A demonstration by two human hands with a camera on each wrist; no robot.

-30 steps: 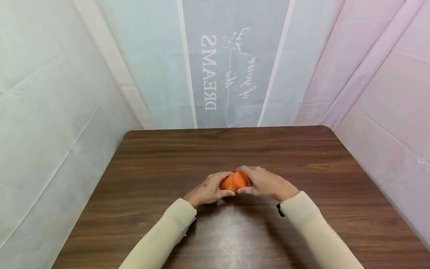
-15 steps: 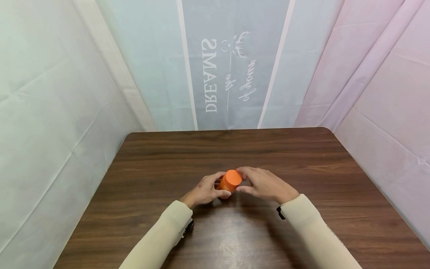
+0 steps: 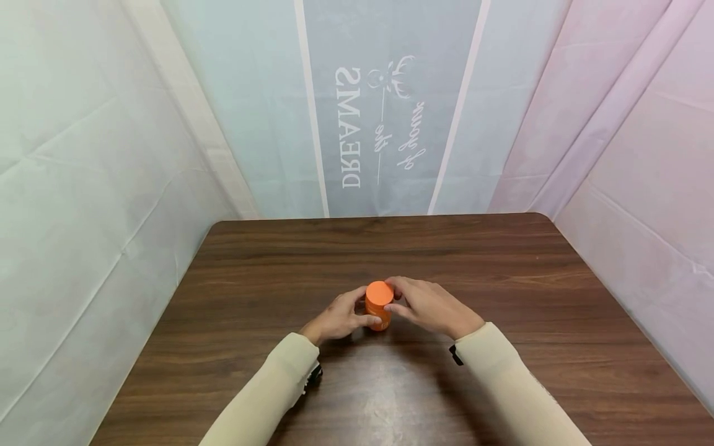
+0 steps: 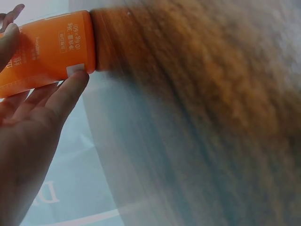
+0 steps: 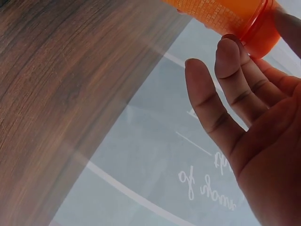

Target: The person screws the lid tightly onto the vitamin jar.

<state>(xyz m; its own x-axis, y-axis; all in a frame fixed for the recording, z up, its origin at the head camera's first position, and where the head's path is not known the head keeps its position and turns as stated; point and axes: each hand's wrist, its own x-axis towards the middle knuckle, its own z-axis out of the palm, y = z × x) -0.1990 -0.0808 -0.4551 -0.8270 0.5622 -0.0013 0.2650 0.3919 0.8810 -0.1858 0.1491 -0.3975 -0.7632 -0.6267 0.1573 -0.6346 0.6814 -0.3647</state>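
Note:
An orange pill bottle (image 3: 379, 313) with printed labelling stands upright on the dark wood table. My left hand (image 3: 340, 318) holds its body from the left, thumb in front and fingers behind. In the left wrist view the bottle's base (image 4: 89, 42) meets the tabletop, and my left fingertips (image 4: 77, 82) lie near it. At the top right, my right hand (image 3: 428, 305) has its thumb and fingers around the orange cap (image 3: 380, 293). Up close, the right wrist view shows the cap (image 5: 265, 33) between thumb and fingers, while other right fingers (image 5: 201, 84) extend away from it.
The brown wood-grain table (image 3: 279, 260) has rounded far corners. Behind it hangs a pale blue-grey cloth (image 3: 390, 124) with white lettering. White sheets (image 3: 100, 204) line the left and right sides.
The bottle was tilted with its cap toward the right hand; it has come upright on the table and shifted slightly left. The right hand drew off the cap, then moved left back onto it.

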